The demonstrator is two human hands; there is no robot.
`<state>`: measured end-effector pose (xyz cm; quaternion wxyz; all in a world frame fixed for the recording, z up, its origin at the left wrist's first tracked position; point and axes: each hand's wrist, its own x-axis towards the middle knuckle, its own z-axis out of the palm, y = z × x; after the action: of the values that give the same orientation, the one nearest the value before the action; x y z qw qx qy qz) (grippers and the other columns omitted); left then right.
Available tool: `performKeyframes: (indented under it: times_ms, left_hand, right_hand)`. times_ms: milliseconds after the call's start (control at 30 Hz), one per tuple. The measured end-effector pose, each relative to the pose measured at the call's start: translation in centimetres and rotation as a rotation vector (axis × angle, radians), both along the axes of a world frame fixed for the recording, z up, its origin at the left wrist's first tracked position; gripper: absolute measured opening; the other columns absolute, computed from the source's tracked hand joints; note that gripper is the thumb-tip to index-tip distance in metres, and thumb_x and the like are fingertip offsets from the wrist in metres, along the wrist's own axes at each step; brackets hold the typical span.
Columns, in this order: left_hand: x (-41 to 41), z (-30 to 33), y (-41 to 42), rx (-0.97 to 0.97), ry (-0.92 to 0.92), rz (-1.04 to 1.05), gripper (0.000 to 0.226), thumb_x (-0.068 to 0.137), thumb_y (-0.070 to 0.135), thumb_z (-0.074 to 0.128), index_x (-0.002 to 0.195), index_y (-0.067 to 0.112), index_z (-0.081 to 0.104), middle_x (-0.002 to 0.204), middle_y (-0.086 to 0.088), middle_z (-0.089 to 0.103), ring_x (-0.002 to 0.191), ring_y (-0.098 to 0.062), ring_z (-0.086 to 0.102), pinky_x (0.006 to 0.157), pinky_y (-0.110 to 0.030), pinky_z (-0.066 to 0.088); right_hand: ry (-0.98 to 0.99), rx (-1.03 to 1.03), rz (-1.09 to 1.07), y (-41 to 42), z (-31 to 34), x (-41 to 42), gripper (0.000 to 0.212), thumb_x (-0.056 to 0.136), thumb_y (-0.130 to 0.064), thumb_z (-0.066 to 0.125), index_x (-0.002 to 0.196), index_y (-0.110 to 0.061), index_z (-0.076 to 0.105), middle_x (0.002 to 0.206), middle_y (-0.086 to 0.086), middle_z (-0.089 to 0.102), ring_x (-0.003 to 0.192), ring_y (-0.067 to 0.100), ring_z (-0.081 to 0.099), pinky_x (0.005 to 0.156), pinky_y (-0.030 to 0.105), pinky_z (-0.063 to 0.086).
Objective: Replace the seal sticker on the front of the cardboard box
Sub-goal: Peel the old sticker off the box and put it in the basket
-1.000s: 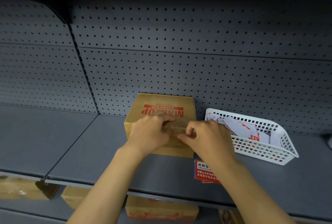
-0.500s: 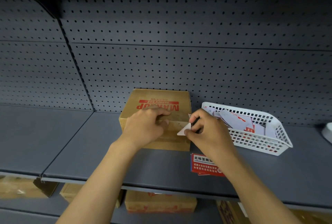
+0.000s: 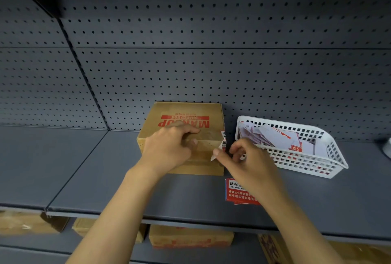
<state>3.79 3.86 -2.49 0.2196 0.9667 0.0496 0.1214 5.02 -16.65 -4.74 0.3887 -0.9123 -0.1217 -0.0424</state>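
Seal sticker (image 3: 222,143): white with red print, at the right front corner of the cardboard box, partly lifted, one end in the right hand's pinch. Judged step: peeling off the old seal.

Cardboard box (image 3: 186,115): brown, red "MAKEUP" print upside down on top, at the back of the grey shelf (image 3: 105,179) against the pegboard.

Left hand (image 3: 169,149): fingers clenched over the box's top front edge, bracing it.

Right hand (image 3: 247,162): thumb and forefinger pinched on the sticker's free end, at 3 o'clock of the box.

Technique: draw low and slowly toward 3 o'clock, keeping the brace, lest the paper tear or the cardboard skin lift.

White slotted basket (image 3: 334,158): near, at 3 o'clock, holding loose stickers; limits the pull.

Red label sheets (image 3: 234,189): flat at 5 o'clock, just beside the box.

Open room: bare shelf from 7 to 9 o'clock; shelf lip at 6 o'clock.
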Motion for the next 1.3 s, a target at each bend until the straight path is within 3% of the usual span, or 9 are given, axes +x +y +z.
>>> performKeyframes:
  times_ms: [133,267,367,567,700,900,1067,1167,1300]
  left_hand:
    - [-0.1,0.1,-0.2,0.021,-0.001,0.007,0.032,0.091,0.042,0.057,0.122,0.046,0.062,0.128,0.024,0.059,0.121,-0.008,0.056,0.090,-0.032,0.046]
    - [-0.2,0.5,-1.0,0.050,0.016,0.058,0.039,0.086,0.064,0.051,0.120,0.046,0.058,0.124,0.024,0.056,0.118,-0.008,0.055,0.082,-0.034,0.043]
    - [-0.2,0.1,-2.2,0.236,-0.042,0.079,0.057,0.077,0.079,0.048,0.117,0.039,0.055,0.118,0.018,0.057,0.114,-0.011,0.056,0.069,-0.032,0.046]
    - [0.1,-0.8,-2.8,0.390,-0.096,0.097,0.060,0.078,0.075,0.053,0.119,0.032,0.053,0.117,0.011,0.057,0.111,-0.014,0.056,0.057,-0.029,0.036]
    - [0.1,-0.8,-2.7,0.403,-0.117,0.086,0.060,0.077,0.076,0.052,0.118,0.032,0.054,0.115,0.011,0.058,0.108,-0.014,0.058,0.056,-0.029,0.037]
    - [0.2,-1.1,-2.6,0.429,-0.130,0.086,0.058,0.078,0.075,0.050,0.115,0.031,0.055,0.111,0.011,0.059,0.105,-0.015,0.058,0.054,-0.030,0.040]
    - [0.2,-1.1,-2.6,0.425,-0.145,0.085,0.057,0.078,0.075,0.051,0.113,0.030,0.056,0.109,0.010,0.059,0.103,-0.015,0.059,0.054,-0.030,0.037]
    - [0.2,-1.3,-2.6,0.433,-0.168,0.082,0.057,0.075,0.074,0.050,0.108,0.028,0.058,0.103,0.009,0.060,0.097,-0.017,0.061,0.051,-0.028,0.033]
    - [0.1,-1.2,-2.8,0.438,-0.167,0.087,0.055,0.077,0.073,0.053,0.110,0.029,0.057,0.105,0.010,0.058,0.100,-0.016,0.059,0.052,-0.029,0.033]
  right_hand:
    - [-0.039,-0.175,-0.056,1.4,-0.3,-0.1,0.060,0.073,-0.086,0.046,0.067,-0.029,0.065,0.063,-0.012,0.066,0.065,0.004,0.063,0.062,0.027,0.050]
    - [-0.110,-0.189,-0.055,1.9,-0.7,0.5,0.045,0.086,-0.060,0.055,0.059,-0.023,0.057,0.054,-0.004,0.057,0.057,0.018,0.060,0.053,0.029,0.043]
    - [-0.140,-0.192,-0.050,1.3,-0.6,0.6,0.048,0.087,-0.056,0.058,0.056,-0.019,0.053,0.052,0.000,0.053,0.052,0.019,0.057,0.051,0.030,0.042]
    - [-0.125,-0.209,-0.037,0.0,-0.6,0.9,0.044,0.083,-0.062,0.059,0.066,-0.022,0.070,0.053,-0.004,0.060,0.053,0.011,0.056,0.048,0.024,0.033]
    - [-0.125,-0.237,-0.019,-1.0,0.0,1.0,0.041,0.084,-0.056,0.063,0.056,-0.025,0.058,0.049,-0.008,0.052,0.049,0.006,0.049,0.047,0.023,0.028]
    - [-0.194,-0.296,-0.003,-2.3,0.3,1.5,0.038,0.082,-0.054,0.066,0.058,-0.025,0.061,0.049,-0.010,0.053,0.049,0.006,0.051,0.047,0.021,0.029]
    - [-0.231,-0.329,-0.012,-3.8,0.7,1.7,0.035,0.081,-0.058,0.067,0.072,-0.025,0.075,0.063,-0.010,0.069,0.056,0.006,0.059,0.050,0.020,0.036]
    - [-0.208,-0.339,0.036,-3.8,0.7,1.7,0.037,0.080,-0.063,0.064,0.078,-0.027,0.074,0.065,-0.011,0.067,0.056,0.005,0.057,0.049,0.022,0.033]
    - [0.026,-0.175,0.192,-3.6,0.8,1.7,0.048,0.070,-0.076,0.061,0.098,-0.038,0.070,0.085,-0.017,0.073,0.075,-0.001,0.065,0.063,0.028,0.050]
